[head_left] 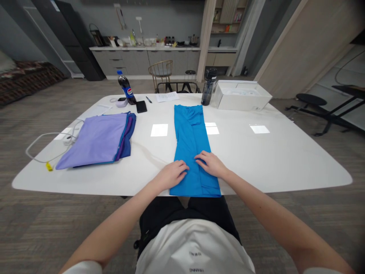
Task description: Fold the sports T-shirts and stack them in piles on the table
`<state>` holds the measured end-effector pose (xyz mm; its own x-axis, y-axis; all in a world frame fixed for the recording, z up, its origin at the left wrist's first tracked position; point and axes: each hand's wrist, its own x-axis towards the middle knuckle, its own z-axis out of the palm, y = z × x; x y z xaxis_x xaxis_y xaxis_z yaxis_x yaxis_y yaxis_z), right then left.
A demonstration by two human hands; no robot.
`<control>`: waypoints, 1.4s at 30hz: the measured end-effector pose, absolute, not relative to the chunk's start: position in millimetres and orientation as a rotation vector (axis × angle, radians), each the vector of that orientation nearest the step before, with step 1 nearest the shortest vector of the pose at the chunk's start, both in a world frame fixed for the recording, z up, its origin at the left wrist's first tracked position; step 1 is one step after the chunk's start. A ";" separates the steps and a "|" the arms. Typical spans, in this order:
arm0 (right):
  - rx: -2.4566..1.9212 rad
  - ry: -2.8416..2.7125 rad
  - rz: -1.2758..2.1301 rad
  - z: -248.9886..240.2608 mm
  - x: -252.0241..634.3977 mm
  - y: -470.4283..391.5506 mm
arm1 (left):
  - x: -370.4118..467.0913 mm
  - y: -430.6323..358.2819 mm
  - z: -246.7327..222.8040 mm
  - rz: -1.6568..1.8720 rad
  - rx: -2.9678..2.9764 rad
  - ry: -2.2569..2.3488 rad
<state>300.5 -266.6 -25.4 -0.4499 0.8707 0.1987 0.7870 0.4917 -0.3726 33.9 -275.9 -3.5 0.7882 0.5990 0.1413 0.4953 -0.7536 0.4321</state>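
Observation:
A bright blue garment [191, 140] lies folded into a long strip, its near end at the table's front edge. Its exact kind is hard to tell. On its left side rests my left hand [174, 173], fingers slightly bent and apart, touching the cloth. My right hand [212, 164] lies across the right side, fingers spread over the fabric. Neither hand grips anything. To the left is a stack of folded cloth, with a lilac piece [98, 139] on top and blue and purple layers showing below.
On the white table [265, 160] stand a cola bottle [126, 88], a dark tumbler [209, 86] and a white box [242, 95]. A black phone [141, 106], a pen [148, 99], paper [167, 96] and a white cable [42, 134] lie there too.

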 end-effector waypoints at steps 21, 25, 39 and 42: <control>-1.165 -2.450 0.723 -11.7 376.3 -321.8 | -25.1 -268.9 -16.0 0.300 2.479 0.442; -1.187 -2.495 0.763 -14.1 382.6 -332.7 | -23.5 -271.8 -12.4 0.286 2.454 0.409; -1.301 -1.573 1.172 23.1 366.7 -230.4 | 32.6 -196.9 14.1 0.866 1.433 0.909; -1.525 -1.457 1.009 10.4 366.6 -173.5 | 49.1 -146.1 8.6 0.941 1.101 0.993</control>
